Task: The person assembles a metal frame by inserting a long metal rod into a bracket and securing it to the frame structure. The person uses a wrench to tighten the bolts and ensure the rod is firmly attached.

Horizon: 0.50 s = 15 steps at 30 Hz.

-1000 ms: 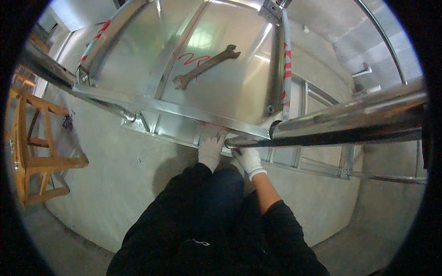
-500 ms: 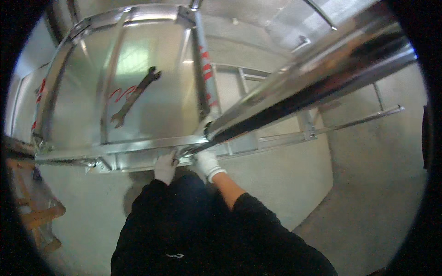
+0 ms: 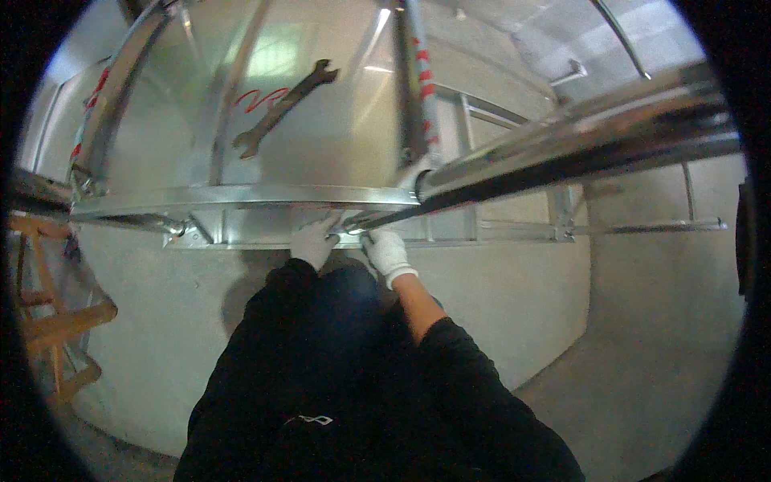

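Both my hands wear white gloves and work close together at the near edge of a silver metal frame (image 3: 265,195). My left hand (image 3: 313,243) is closed, its fingertips pinched by the end of a thin metal rod (image 3: 373,218); anything between them is too small to make out. Just right of it, my right hand (image 3: 387,255) is closed with bent fingers against the bracket at the rod's end, and what they grip is hidden. An open-ended wrench (image 3: 285,111) lies on the sheet-metal panel (image 3: 321,165) beyond, out of both hands.
A thick shiny tube (image 3: 578,136) slants from the frame's corner up to the right. A red-and-white striped post (image 3: 425,80) rises beside the panel. Further metal framing (image 3: 514,233) extends right. At the left stands a wooden stool-like frame (image 3: 68,321). The floor (image 3: 514,297) is pale.
My view has shifted, so the frame, wrench and tube sit further right and mostly higher. Both hands stay at the rod's end; the right hand shows slightly more below the rail.
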Motion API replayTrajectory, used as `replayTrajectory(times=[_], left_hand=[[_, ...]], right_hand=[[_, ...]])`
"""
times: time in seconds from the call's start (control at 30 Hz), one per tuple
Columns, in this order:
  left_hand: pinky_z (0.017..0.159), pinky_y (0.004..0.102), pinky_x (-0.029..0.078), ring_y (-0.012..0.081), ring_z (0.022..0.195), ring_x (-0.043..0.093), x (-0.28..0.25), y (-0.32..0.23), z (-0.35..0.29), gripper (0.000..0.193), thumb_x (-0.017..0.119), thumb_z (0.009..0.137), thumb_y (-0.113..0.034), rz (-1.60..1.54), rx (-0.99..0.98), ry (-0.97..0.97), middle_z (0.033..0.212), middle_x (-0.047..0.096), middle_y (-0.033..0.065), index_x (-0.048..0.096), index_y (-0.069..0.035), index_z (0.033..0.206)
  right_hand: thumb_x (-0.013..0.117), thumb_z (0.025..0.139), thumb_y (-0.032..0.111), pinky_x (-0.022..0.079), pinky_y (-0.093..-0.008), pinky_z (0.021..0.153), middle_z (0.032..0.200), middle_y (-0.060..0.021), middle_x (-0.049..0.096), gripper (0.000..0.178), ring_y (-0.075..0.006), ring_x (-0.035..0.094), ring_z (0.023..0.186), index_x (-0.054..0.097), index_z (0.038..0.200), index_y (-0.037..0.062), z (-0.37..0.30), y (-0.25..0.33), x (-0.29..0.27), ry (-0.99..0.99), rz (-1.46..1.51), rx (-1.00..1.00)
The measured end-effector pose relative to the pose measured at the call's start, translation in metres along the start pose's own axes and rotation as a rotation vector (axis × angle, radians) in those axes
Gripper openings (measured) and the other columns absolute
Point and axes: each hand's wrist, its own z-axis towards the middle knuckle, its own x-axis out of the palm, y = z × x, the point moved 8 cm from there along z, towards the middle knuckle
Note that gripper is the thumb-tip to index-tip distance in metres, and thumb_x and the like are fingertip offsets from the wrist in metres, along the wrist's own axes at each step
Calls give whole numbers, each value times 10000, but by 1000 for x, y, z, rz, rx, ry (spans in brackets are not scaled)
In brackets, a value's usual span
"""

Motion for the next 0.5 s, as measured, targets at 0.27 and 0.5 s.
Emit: replayTrajectory(times=[0.27, 0.5], left_hand=[[877, 455, 499, 338, 1004, 638, -1, 2, 1, 476, 560, 946, -348, 68, -42, 123, 1095, 677, 146, 510, -266, 1412], [923, 447, 490, 335, 1074, 625, -3, 2, 6, 452, 600, 918, -296, -86, -108, 189, 1207, 656, 147, 564, -204, 1359]], right_hand=[[608, 896, 387, 512, -500, 794, 909, -238, 685, 374, -411, 662, 885, 703, 959, 31, 9, 2, 4, 127, -100, 122], [579, 922, 381, 517, -512, 754, 852, -252, 680, 377, -415, 665, 824, 705, 889, 27, 4, -13, 11, 77, -1, 106]])
